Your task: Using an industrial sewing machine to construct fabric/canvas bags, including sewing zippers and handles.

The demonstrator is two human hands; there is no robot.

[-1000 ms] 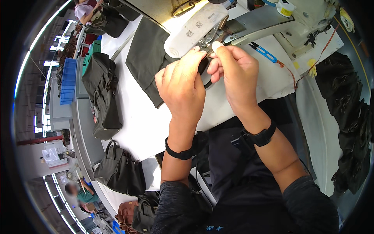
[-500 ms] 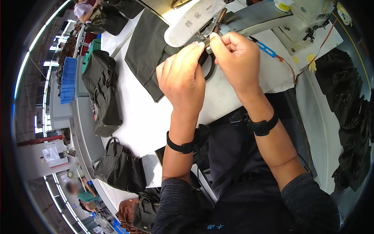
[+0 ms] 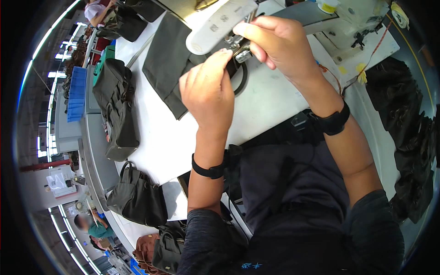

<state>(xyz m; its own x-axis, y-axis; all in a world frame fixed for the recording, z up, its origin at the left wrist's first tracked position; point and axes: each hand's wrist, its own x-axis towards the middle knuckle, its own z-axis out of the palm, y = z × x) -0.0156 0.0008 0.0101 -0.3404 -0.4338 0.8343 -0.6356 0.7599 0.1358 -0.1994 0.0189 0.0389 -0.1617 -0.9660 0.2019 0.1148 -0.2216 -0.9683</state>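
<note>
The cloth (image 3: 165,73) lies on the table (image 3: 158,137), passing out of sight beneath the machine head (image 3: 220,25) and behind my left hand (image 3: 208,94). A black loop (image 3: 244,81) curves out past my left fingers; its ends are hidden. My left fingers draw close together just beside the spring (image 3: 240,48); whether they pinch anything I can't tell. My right hand (image 3: 285,48) has thumb and forefinger nearly meeting at the metal parts under the head, and what they hold, if anything, I can't make out. The tub (image 3: 327,6) is cut off at the top. One closed-looking bag (image 3: 120,105) lies along the table's left edge, another (image 3: 137,195) farther down it. Beyond stands the blue bin (image 3: 76,94), contents unseen.
</note>
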